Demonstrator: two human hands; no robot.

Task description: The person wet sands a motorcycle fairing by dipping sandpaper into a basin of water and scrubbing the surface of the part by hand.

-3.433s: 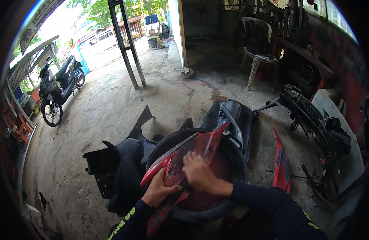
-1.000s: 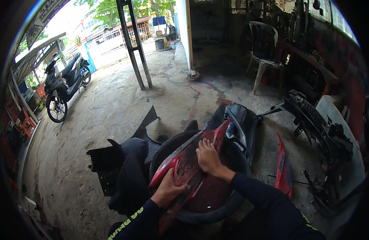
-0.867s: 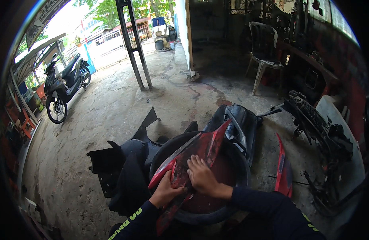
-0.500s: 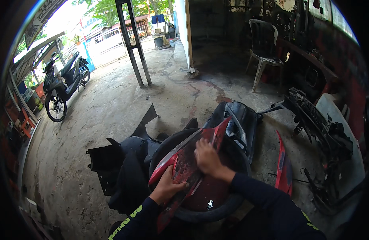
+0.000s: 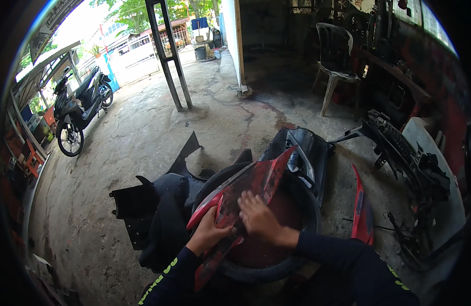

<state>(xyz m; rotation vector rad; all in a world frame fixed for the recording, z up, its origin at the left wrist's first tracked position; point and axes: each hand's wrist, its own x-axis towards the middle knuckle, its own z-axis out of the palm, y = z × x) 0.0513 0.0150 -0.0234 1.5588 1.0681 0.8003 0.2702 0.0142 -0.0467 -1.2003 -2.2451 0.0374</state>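
Observation:
A long red motorcycle fairing panel (image 5: 261, 176), blotched with dark patches, lies aslant over a round black tub (image 5: 313, 232) of reddish-brown water. My left hand (image 5: 211, 233) grips the panel's near left edge, thumb on top and fingers at its side. Flat on the panel's middle rests my right hand (image 5: 258, 217), its fingers stretched out. Whether anything thin lies beneath that palm is hidden.
Black plastic body parts (image 5: 164, 199) lie left of the tub, and a dark panel (image 5: 301, 148) lies behind it. At right are another red panel (image 5: 363, 209) and a black frame piece (image 5: 398, 148). Farther off stand a motorcycle (image 5: 80, 112), a post (image 5: 170, 56) and a plastic chair (image 5: 335, 61).
My right hand has slid toward me and slightly left along the panel. The left hand keeps its hold, and the panel has shifted slightly.

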